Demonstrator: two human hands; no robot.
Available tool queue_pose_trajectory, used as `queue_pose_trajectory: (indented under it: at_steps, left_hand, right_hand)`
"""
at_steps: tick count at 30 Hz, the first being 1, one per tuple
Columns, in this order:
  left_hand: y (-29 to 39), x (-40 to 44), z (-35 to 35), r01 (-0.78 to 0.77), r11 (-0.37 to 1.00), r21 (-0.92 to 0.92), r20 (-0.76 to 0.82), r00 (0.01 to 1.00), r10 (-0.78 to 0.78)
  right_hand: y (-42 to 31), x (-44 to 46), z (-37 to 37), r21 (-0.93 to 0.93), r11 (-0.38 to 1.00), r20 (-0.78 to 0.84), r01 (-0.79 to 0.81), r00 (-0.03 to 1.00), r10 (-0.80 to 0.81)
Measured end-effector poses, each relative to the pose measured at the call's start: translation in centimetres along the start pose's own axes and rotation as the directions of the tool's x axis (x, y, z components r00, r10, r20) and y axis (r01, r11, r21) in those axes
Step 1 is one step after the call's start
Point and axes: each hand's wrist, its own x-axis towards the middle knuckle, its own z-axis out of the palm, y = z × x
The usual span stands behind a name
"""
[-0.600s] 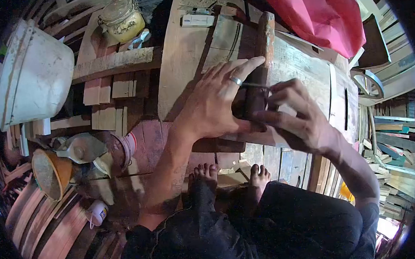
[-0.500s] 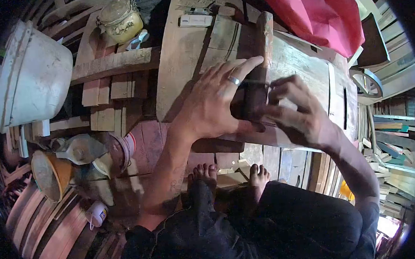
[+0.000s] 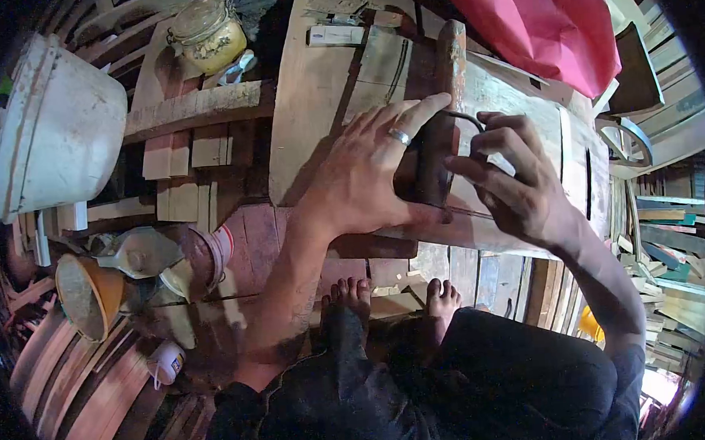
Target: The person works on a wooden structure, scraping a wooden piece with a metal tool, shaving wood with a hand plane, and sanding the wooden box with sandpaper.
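Observation:
My left hand (image 3: 358,172), with a ring on one finger, reaches over a long dark wooden piece (image 3: 437,164) on the workbench (image 3: 306,87). Its fingertips are at the piece's far part and its thumb lies by the near end, gripping it. The top end of the piece is worn orange-brown. A thin dark curved strip (image 3: 465,117) runs from near my left fingertips to my right hand (image 3: 514,180). The right fingers are curled, with thumb and index finger close to the strip's end. Whether the strip is wire or cord I cannot make out.
A red cloth (image 3: 542,31) lies at the back right of the bench. On the left are a white bucket (image 3: 65,127), a glass jar (image 3: 207,40), an orange funnel-like container (image 3: 85,298) and a small white cup (image 3: 167,362). Wood offcuts (image 3: 664,235) are piled at right.
My right hand has moved slightly right and turned, and the thin strip, nearly straight before, now bows upward. My left hand has stayed in place.

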Motion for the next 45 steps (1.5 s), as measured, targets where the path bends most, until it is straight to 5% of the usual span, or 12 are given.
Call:
queue_pose_trajectory:
  at_steps: [15,21,24,27,45]
  left_hand:
    - [-0.2,0.0,0.0,-0.027,1.0,0.01,0.003,1.0,0.027]
    - [0.2,0.1,-0.2,0.008,1.0,-0.015,0.016,1.0,-0.008]
    - [-0.2,-0.1,0.1,0.001,1.0,-0.01,0.006,1.0,-0.001]
    - [-0.2,0.1,0.2,-0.024,1.0,-0.014,-0.004,1.0,0.024]
    - [-0.1,0.0,0.0,0.009,1.0,-0.01,0.019,1.0,-0.009]
  right_hand:
    - [-1.1,-0.1,-0.2,0.103,0.994,0.06,0.041,0.997,-0.047]
    - [-0.3,0.2,0.5,-0.008,0.999,-0.017,-0.052,0.999,0.052]
    - [-1.4,0.3,0.4,0.084,0.994,0.015,0.067,0.998,-0.069]
    - [-1.3,0.2,0.4,0.155,0.988,0.025,-0.018,1.0,0.014]
    - [-0.4,0.3,0.0,0.076,0.997,0.038,0.013,0.999,-0.016]
